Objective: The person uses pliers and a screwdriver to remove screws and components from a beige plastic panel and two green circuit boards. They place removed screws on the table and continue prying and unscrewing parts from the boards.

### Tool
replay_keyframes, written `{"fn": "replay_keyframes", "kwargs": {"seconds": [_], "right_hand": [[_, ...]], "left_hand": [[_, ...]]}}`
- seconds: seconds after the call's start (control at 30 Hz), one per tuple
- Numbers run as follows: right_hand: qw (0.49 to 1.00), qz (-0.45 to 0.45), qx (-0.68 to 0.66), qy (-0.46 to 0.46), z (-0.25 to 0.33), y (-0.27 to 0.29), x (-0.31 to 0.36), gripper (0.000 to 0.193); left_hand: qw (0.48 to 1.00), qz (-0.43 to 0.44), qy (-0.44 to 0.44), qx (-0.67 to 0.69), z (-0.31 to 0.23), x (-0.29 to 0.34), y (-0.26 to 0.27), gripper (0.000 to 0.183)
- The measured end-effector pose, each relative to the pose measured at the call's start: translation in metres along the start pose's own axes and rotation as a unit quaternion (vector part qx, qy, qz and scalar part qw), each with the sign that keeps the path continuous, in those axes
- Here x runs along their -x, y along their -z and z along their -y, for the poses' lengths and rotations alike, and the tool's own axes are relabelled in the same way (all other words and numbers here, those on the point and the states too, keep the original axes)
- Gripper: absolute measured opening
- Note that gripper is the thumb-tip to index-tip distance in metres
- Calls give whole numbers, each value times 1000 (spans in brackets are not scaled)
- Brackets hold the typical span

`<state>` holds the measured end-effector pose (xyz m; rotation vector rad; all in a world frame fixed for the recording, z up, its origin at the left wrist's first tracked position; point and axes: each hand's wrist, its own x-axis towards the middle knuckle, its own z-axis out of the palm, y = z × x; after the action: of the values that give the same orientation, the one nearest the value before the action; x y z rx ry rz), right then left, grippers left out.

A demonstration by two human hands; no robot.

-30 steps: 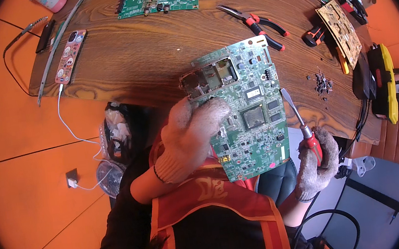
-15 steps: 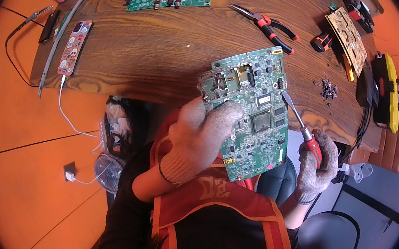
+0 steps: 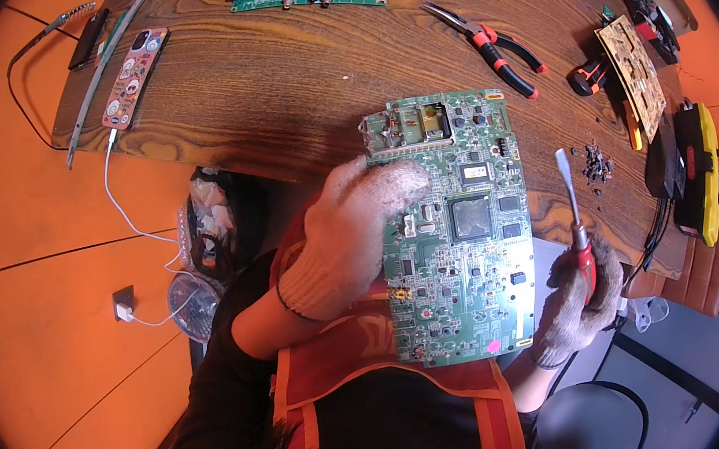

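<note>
While board (image 3: 459, 240) edge-gripped (L (image 3: 355, 225)), screwdriver (image 3: 575, 218) apart.

The green circuit board (image 3: 458, 231) I hold up in my left hand (image 3: 351, 225) blocks my lap and the near table edge, so my right hand (image 3: 577, 302) with the screwdriver (image 3: 574, 209) only has the narrow strip beside the board's right edge. Further right, the pile of screws (image 3: 595, 164) and the yellow tool (image 3: 698, 173) hem me in. Beyond the board, bare wooden table (image 3: 273, 92) lies open between the phone (image 3: 134, 77) and the red pliers (image 3: 490, 45)
</note>
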<state>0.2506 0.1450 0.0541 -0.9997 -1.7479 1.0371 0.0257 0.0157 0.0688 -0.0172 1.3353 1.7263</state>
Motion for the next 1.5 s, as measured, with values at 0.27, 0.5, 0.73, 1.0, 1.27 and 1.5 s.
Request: {"fn": "replay_keyframes", "kwargs": {"seconds": [0.27,0.5,0.73,1.0,1.27,1.5], "right_hand": [[917,72,336,203,-2,-36,-51,38],[894,87,411,156,-12,-52,-74,40],[898,87,405,149,-22,-51,-74,42],[890,72,409,191,-25,-52,-72,42],[882,62,421,203,-23,-54,-70,41],[883,59,415,211,-23,-54,-70,42]], "left_hand": [[964,-12,-175,-200,6,8,0,28],[997,39,-39,-51,-5,12,3,27],[997,65,-2,-32,-19,17,-3,31],[982,152,6,110,14,-11,27,24],[988,-28,154,-8,43,-47,34,27],[990,108,83,38,42,-43,51,27]]}}
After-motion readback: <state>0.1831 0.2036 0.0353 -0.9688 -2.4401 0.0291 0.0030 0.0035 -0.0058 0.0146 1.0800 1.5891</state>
